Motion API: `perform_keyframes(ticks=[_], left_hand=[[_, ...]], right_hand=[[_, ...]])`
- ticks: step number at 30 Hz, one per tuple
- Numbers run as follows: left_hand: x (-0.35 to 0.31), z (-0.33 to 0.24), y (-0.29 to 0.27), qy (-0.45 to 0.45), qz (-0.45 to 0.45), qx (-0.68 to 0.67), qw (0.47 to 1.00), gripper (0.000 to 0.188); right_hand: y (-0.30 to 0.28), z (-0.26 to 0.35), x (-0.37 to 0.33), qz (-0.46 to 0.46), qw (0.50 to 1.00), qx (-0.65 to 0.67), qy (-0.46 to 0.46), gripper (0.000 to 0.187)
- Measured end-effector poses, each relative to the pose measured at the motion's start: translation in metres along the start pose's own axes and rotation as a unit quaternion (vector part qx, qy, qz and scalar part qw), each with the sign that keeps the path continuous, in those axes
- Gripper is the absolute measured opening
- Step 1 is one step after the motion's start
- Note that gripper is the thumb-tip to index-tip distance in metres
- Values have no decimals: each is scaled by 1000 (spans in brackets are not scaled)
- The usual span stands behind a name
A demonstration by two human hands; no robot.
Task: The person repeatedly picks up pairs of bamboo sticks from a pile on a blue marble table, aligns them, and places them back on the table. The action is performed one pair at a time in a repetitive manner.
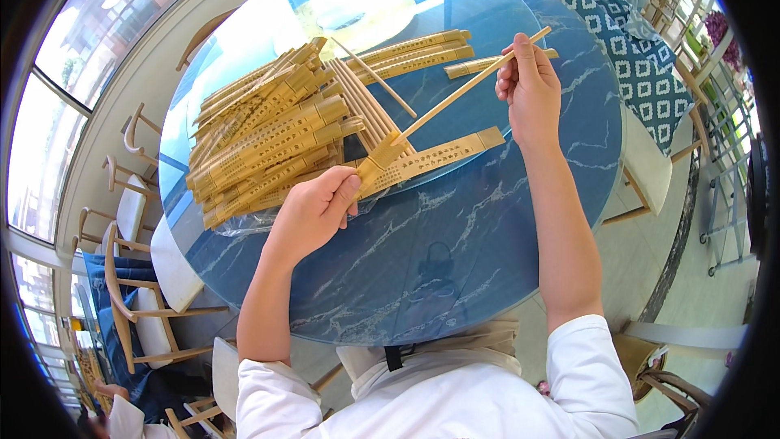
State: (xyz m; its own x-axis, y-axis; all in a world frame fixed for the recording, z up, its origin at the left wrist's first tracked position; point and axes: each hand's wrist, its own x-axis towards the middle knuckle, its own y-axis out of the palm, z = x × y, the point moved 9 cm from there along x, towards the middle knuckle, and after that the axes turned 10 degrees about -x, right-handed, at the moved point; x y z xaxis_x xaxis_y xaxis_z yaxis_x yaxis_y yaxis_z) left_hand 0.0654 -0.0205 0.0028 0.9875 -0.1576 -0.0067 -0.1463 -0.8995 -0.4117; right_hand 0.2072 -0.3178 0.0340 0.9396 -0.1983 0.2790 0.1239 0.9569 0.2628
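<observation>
My left hand (313, 210) is closed on a gold-brown paper chopstick sleeve (379, 159), pinched between thumb and fingers and slanting up to the right. Wooden chopsticks (459, 94) stick out of the sleeve's upper end, most of their length outside; whether one or two, I cannot tell. Around their far end the fingers of my right hand (530, 89) are closed. Just beyond my left hand lies a flat printed sleeve (451, 152). Several bare chopsticks (361, 102) rest side by side behind it, with one lone chopstick (378, 80) lying apart at an angle.
A large heap of printed sleeves (268, 134) lies left of the bare chopsticks, partly on clear plastic (248, 223). More sleeves (414, 55) lie farther back, one by my right hand. The round blue marbled table (422, 276) carries a glass turntable. Wooden chairs (130, 293) stand around.
</observation>
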Motion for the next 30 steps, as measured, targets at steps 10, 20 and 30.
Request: perform_keyframes(ticks=[10, 20, 30], left_hand=[[0, 0, 0, 15, -5, 14, 1000, 27], [0, 0, 2, 4, -2, 19, 1000, 27], [0, 3, -6, -12, -35, -2, 999, 28]], right_hand=[[41, -26, -25, 113, 987, -59, 93, 33], [32, -21, -15, 66, 995, -73, 16, 42], [73, -30, -54, 179, 974, -126, 49, 39]])
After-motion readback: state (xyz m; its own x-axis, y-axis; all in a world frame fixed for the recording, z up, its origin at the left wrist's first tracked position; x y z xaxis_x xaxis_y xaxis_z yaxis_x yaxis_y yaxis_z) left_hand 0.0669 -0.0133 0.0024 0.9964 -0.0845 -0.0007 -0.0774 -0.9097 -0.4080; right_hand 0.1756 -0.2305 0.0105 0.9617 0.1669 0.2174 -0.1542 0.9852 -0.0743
